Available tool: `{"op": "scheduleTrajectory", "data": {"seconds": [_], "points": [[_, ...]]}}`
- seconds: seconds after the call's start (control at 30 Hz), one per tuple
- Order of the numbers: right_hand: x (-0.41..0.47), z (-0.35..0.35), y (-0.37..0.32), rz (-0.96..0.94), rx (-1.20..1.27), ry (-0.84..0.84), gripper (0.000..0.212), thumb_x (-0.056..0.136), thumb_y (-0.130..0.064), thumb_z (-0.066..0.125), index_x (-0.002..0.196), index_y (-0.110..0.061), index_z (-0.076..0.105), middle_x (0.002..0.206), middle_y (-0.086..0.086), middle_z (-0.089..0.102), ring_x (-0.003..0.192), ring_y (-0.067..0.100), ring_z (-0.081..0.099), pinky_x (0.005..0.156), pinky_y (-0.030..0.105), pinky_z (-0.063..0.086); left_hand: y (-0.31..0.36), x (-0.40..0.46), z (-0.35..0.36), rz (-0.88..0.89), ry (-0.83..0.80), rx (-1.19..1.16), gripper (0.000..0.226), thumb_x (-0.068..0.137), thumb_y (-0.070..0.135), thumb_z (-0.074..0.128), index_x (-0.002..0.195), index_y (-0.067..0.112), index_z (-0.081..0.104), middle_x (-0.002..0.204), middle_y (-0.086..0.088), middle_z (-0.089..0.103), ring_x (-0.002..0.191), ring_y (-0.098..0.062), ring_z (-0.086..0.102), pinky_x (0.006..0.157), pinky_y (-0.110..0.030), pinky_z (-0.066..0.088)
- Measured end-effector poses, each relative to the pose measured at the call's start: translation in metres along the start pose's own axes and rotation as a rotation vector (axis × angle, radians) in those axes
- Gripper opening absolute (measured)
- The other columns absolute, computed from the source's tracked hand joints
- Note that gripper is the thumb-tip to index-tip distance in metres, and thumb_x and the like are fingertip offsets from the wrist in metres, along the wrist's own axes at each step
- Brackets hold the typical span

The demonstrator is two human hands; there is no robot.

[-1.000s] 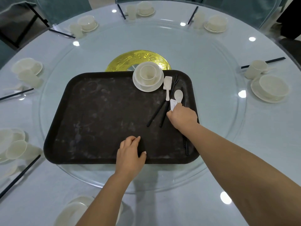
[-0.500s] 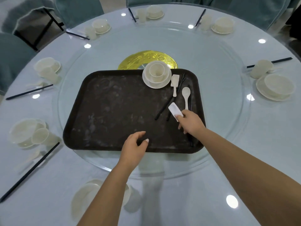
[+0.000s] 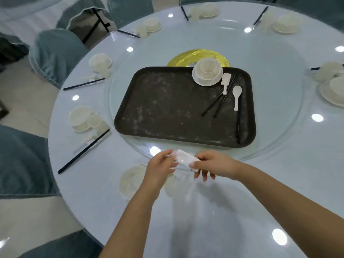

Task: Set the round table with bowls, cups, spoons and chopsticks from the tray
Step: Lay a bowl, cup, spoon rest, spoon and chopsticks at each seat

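Round table (image 3: 242, 211): glossy pale top. Dark scuffed rectangular tray (image 3: 167, 108) sits past your hands, toward the centre; bowl stack (image 3: 207, 72) at its far right corner, chopsticks (image 3: 217, 103) and white spoon (image 3: 236, 96) just beside that. Your left hand (image 3: 161, 165) and right hand (image 3: 214, 164), near side of the tray, both pinch a small white flat piece (image 3: 185, 159), fingers curled on its ends. Piece blurred; can't tell exactly what it is.

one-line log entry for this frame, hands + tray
left hand: holds spoon | right hand: holds spoon | tray: bowl stack, two spoons, chopsticks left
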State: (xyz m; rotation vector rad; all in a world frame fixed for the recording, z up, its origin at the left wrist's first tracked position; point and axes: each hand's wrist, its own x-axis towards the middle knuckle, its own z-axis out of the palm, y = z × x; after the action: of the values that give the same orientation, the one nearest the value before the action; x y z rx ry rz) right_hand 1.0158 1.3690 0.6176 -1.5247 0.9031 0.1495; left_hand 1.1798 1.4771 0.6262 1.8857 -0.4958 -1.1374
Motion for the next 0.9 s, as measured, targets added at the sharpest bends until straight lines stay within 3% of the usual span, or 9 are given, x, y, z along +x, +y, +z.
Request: {"op": "scheduleTrajectory", "data": {"seconds": [0.13,0.27,0.43,0.57,0.7,0.83,0.9], "points": [[-0.006,0.032,0.006,0.007,-0.073,-0.14,0.022,0.091,-0.035,0.058,0.092,-0.015,0.066,0.081,-0.003,0.076,0.063,0.009,0.066,0.05,0.017,0.045,-0.026,-0.019,-0.016,0.008,-0.025,0.021,0.01,0.092,0.023,0.064,0.097,0.024,0.072,0.095,0.003,0.072,0.087,-0.014,0.069,0.069,-0.02,0.056],[-0.009,0.06,0.016,0.059,-0.049,-0.165,0.019,0.092,-0.033,0.06,0.089,-0.015,0.064,0.08,0.001,0.076,0.06,0.01,0.063,0.05,0.019,0.044,-0.056,-0.034,-0.022,-0.034,-0.019,0.029,0.012,0.092,0.02,0.064,0.098,0.015,0.074,0.09,-0.003,0.073,0.084,-0.017,0.07,0.068,-0.021,0.056],[-0.01,0.1,0.04,0.099,0.018,-0.024,0.025,0.091,-0.029,0.067,0.097,-0.005,0.061,0.071,0.003,0.072,0.05,0.015,0.056,0.046,0.022,0.044,-0.089,-0.051,-0.028,-0.083,0.03,-0.049,0.014,0.089,0.009,0.065,0.09,0.02,0.074,0.083,0.004,0.074,0.079,-0.011,0.069,0.068,-0.02,0.056],[-0.006,0.125,0.054,0.11,0.097,0.049,0.019,0.091,-0.021,0.066,0.098,-0.006,0.056,0.072,0.005,0.072,0.048,0.016,0.058,0.048,0.026,0.047,-0.109,-0.057,-0.034,-0.144,0.074,-0.036,0.02,0.087,-0.003,0.059,0.099,0.005,0.073,0.093,-0.012,0.073,0.08,-0.017,0.066,0.077,-0.028,0.055],[0.0,0.138,0.062,0.115,0.101,0.127,0.014,0.092,-0.016,0.063,0.096,-0.012,0.049,0.073,0.007,0.072,0.048,0.014,0.06,0.047,0.024,0.046,-0.116,-0.059,-0.04,-0.12,0.061,-0.026,0.023,0.081,-0.005,0.058,0.09,0.006,0.075,0.087,-0.018,0.072,0.075,-0.017,0.06,0.072,-0.03,0.048],[0.006,0.145,0.066,0.131,0.069,0.197,0.012,0.095,-0.015,0.058,0.1,-0.013,0.047,0.074,0.005,0.07,0.049,0.012,0.06,0.048,0.024,0.049,-0.12,-0.058,-0.039,-0.16,0.051,-0.082,0.03,0.08,-0.004,0.057,0.086,0.015,0.078,0.076,0.001,0.07,0.075,-0.013,0.06,0.074,-0.029,0.05],[0.009,0.147,0.068,0.154,0.094,0.233,0.009,0.096,-0.016,0.054,0.1,-0.014,0.047,0.077,0.008,0.069,0.052,0.016,0.06,0.05,0.029,0.052,-0.121,-0.057,-0.039,-0.181,0.035,-0.11,0.034,0.08,-0.006,0.055,0.085,0.017,0.079,0.077,0.002,0.071,0.077,-0.013,0.061,0.077,-0.029,0.051]]}}
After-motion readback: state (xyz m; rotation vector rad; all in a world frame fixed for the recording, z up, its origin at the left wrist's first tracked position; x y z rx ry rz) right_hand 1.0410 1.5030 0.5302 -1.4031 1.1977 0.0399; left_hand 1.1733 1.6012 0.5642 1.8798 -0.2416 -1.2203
